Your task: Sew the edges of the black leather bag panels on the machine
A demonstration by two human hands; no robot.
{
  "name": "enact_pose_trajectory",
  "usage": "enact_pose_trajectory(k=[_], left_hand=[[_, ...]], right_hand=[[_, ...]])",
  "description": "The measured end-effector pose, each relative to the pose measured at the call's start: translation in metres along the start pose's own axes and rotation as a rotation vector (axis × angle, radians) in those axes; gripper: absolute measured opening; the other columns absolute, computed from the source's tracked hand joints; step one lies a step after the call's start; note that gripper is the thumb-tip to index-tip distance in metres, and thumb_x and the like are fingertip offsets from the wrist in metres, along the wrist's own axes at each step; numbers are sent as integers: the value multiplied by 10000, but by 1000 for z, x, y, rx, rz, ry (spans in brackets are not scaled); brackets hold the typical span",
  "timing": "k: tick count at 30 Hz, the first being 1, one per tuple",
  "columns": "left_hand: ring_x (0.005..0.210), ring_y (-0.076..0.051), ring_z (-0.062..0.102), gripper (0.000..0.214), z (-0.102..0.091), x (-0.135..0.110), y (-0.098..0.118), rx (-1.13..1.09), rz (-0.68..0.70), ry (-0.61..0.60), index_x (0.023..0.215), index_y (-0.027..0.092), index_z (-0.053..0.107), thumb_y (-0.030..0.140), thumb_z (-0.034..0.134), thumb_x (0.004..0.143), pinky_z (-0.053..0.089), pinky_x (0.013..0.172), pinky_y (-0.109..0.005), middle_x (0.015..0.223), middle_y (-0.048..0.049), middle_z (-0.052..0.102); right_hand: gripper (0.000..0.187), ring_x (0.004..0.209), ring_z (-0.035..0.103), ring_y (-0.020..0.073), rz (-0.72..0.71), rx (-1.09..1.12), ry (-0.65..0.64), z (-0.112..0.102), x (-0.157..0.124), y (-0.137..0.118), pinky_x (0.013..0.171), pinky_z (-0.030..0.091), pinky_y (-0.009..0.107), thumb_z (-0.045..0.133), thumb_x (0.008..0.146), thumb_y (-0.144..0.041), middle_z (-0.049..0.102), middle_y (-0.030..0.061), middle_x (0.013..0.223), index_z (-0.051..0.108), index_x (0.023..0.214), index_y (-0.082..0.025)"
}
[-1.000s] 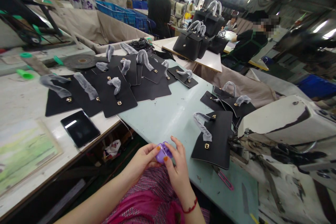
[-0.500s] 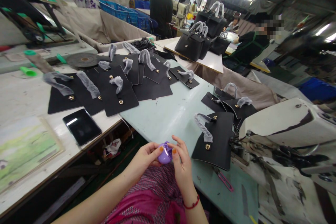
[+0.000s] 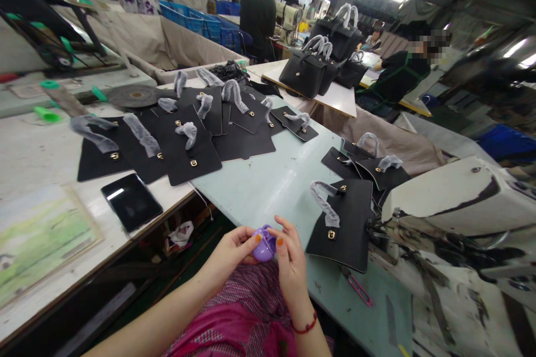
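Observation:
A small, rounded, glossy purple case (image 3: 263,249), which looks like an earbud case, sits above my lap at the table's near edge. My left hand (image 3: 239,246) is closed round its left side, thumb on top. At its right side, the thumb and index finger of my right hand (image 3: 292,256) pinch at the upper edge, the other fingers lifted away. What lies inside the case is hidden. Closest to my right hand is a black bag panel (image 3: 352,223) with a plastic-wrapped handle and gold-coloured buckles, lying beside the sewing machine (image 3: 452,195).
Several black panels with wrapped handles (image 3: 192,150) overlap across the left and back of the table. A black tablet (image 3: 130,202) lies near the left table's edge. Pink-handled snips (image 3: 358,288) rest at the right. Finished black bags (image 3: 304,72) stand behind; co-workers sit beyond.
Both hands stay almost in place on the purple case. The right thumb has shifted very slightly to the right, and the case's opening shows a little more.

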State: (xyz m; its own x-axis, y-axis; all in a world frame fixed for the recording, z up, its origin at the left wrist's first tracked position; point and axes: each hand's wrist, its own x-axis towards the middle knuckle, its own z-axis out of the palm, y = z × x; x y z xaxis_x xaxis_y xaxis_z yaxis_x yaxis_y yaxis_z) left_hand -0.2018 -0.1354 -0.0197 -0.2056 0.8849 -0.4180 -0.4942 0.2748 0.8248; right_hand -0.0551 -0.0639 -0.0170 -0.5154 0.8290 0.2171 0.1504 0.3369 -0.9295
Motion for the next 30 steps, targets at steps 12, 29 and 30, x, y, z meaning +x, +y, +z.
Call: enact_pose_trajectory(k=[12, 29, 30], left_hand=[[775, -142, 630, 318, -1, 2, -5, -59, 32, -45, 961, 144, 655, 418, 703, 805, 535, 695, -241, 906, -51, 669], [787, -138, 615, 302, -1, 1, -7, -63, 46, -50, 957, 144, 658, 401, 707, 805, 534, 698, -239, 925, -50, 660], [787, -138, 616, 303, -1, 2, -7, -55, 46, -45, 958, 145, 656, 403, 704, 807, 534, 696, -239, 923, -48, 660]], right_hand=[[346, 1295, 428, 244, -87, -85, -6, -5, 0, -9, 1078, 364, 447, 381, 1004, -356, 485, 81, 1378, 676, 1145, -241], [353, 1309, 412, 253, -122, -142, -22, -7, 1, -10, 1092, 341, 476, 370, 1005, -354, 478, 70, 1390, 677, 1154, -260], [355, 1306, 416, 254, -122, -141, -18, -6, 1, -9, 1089, 344, 476, 371, 1005, -359, 484, 74, 1385, 680, 1149, -256]])
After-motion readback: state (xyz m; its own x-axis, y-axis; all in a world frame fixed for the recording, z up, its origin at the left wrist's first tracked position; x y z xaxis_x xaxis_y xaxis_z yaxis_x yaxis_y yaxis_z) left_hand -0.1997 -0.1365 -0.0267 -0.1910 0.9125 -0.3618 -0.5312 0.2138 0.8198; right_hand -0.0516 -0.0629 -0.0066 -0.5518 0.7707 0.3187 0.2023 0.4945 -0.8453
